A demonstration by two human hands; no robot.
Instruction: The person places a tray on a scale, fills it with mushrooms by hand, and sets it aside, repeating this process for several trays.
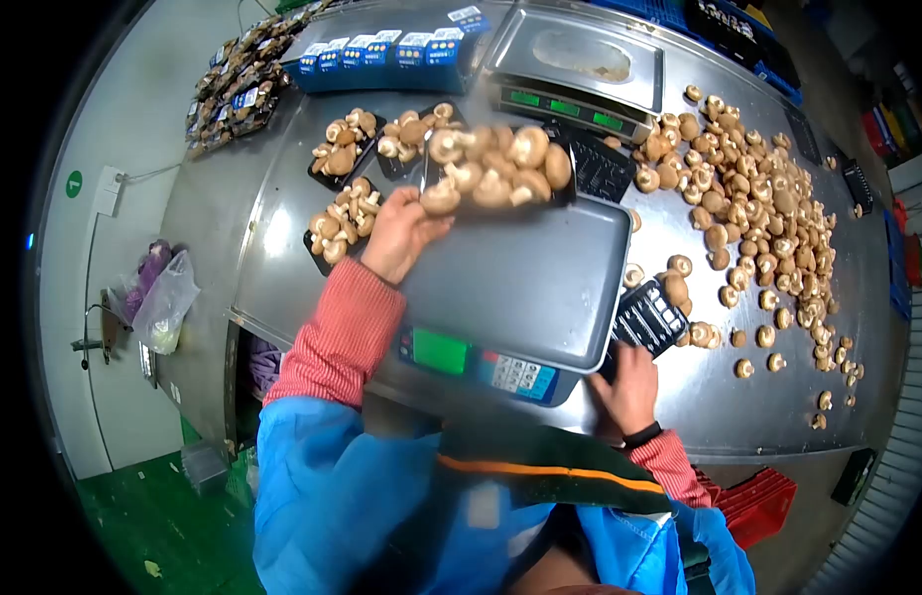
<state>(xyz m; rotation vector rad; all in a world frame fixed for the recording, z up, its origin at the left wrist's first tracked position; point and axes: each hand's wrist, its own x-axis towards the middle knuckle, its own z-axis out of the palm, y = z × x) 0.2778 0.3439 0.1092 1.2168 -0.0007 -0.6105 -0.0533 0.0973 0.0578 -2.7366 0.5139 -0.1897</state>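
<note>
My left hand [406,236] grips a mushroom-filled tray [573,186] at the far edge of the scale [510,278]; toward the worktop's [738,421] near edge, my right hand [629,389] touches a black tray [647,322] just beyond, grasp unclear.

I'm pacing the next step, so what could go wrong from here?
The left hand seems to grip one end of the heaped tray, so its mushrooms might spill if it tips.
The right hand, at the ribbed black tray, is close beside the near scale; a bump could disturb a reading.
Loose mushrooms near the table's front right edge could roll off if nudged.
</note>
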